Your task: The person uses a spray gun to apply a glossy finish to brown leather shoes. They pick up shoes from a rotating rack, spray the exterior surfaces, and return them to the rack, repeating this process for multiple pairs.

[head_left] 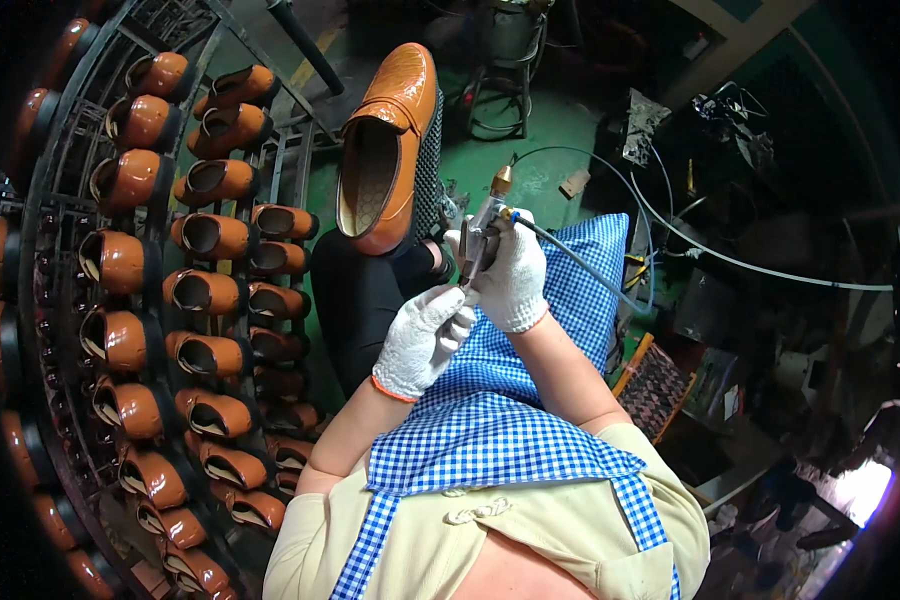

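Note:
A metal spray gun [483, 222] with a brass-coloured tip is held in my right hand [516, 280], gloved in white, with the fingers wrapped round its body. My left hand [422, 338], in a white glove with an orange cuff edge, pinches the gun's thin lower end. A dark hose [575, 258] runs from a blue fitting on the gun. Just left of the gun, a glossy tan-brown loafer [395, 150] with a dark, textured sole rests on its own by my dark-trousered left leg [355, 310], toe pointing away. What supports the shoe is partly hidden.
Metal racks [55, 160] on the left carry many matching brown shoes [120, 262]. A blue checked apron [490, 445] covers my lap. A pale hose [760, 273] crosses to the right. Ahead stands a metal stool [505, 60] on the green floor [550, 125]; a woven-seat chair [655, 390] is at right.

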### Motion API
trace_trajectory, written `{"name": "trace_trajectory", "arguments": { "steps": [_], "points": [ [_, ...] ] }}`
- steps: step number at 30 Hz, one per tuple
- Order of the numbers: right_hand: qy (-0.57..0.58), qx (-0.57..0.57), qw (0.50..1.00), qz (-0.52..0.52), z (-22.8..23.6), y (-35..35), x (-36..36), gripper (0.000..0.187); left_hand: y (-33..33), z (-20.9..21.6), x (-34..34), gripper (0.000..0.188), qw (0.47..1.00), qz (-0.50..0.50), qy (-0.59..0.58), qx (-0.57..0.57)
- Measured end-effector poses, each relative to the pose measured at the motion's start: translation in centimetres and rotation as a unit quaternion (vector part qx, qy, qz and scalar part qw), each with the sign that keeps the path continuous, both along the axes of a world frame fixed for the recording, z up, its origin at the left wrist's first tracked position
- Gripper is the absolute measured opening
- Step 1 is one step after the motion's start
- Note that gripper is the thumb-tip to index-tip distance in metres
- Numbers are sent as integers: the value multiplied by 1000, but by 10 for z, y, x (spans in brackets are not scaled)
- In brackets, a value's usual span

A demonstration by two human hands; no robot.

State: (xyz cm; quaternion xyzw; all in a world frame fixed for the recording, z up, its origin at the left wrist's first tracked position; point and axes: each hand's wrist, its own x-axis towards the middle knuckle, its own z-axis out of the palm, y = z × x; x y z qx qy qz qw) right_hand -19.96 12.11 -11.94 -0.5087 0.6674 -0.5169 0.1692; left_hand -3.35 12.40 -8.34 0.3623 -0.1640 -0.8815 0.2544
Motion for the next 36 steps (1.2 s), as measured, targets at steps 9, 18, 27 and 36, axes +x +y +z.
{"name": "trace_trajectory", "arguments": {
  "steps": [9, 18, 27, 36],
  "points": [
    [1, -53, 999, -12, 2, 5, 1, 20, -1, -2, -1, 27, 981, -92, -98, -142],
    [209, 23, 977, 44, -66, -15, -21, 27, -50, 38, 34, 93, 609, 141, -391, -676],
    [280, 70, 957, 33, -91, -45, -19, 39, -72, -13, 20, 91, 766, 146, -333, -530],
    [211, 56, 973, 81, -71, -19, -22, 34, -59, -1, 14, 103, 624, 98, -454, -628]
  ]
}}
